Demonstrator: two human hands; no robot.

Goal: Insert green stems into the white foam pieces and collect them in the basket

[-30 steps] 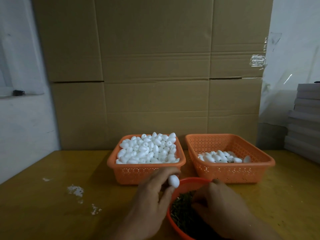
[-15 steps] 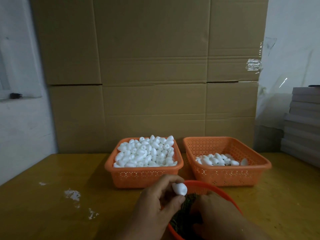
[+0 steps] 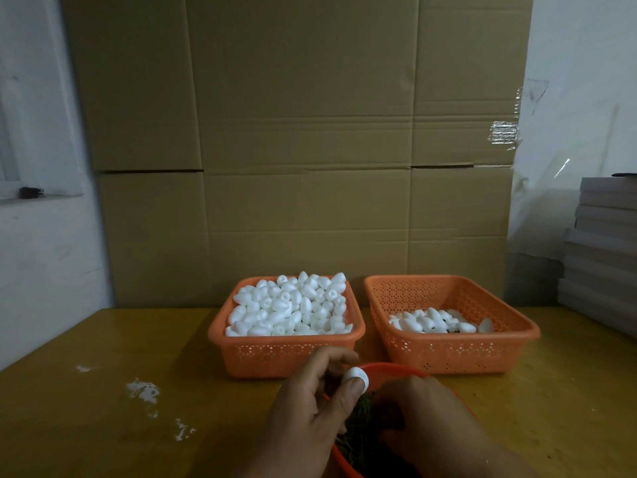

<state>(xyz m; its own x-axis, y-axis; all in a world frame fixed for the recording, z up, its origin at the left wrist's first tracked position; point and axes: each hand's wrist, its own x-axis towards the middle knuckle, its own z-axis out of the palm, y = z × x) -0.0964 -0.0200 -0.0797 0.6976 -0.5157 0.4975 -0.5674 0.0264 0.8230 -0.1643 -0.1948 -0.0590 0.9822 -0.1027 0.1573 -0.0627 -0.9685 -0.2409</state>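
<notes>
My left hand (image 3: pixel 306 405) pinches one white foam piece (image 3: pixel 356 377) between thumb and fingers, just above the rim of the orange bowl (image 3: pixel 382 368). Dark green stems (image 3: pixel 358 432) fill that bowl. My right hand (image 3: pixel 424 415) reaches down into the stems with curled fingers; what it holds is hidden. The left orange basket (image 3: pixel 286 353) is heaped with white foam pieces (image 3: pixel 289 305). The right orange basket (image 3: pixel 451 353) holds a small layer of finished foam pieces (image 3: pixel 434 320).
Both baskets stand at the back of a yellow wooden table (image 3: pixel 103 408), against a wall of large cardboard boxes (image 3: pixel 303 150). White crumbs (image 3: pixel 143 391) lie on the table to the left. A stack of grey boards (image 3: pixel 603 250) sits at the right edge.
My left hand has brought the foam piece slightly right and lower, over the bowl's rim. My right hand has stayed in the stems. The view has tilted up a little.
</notes>
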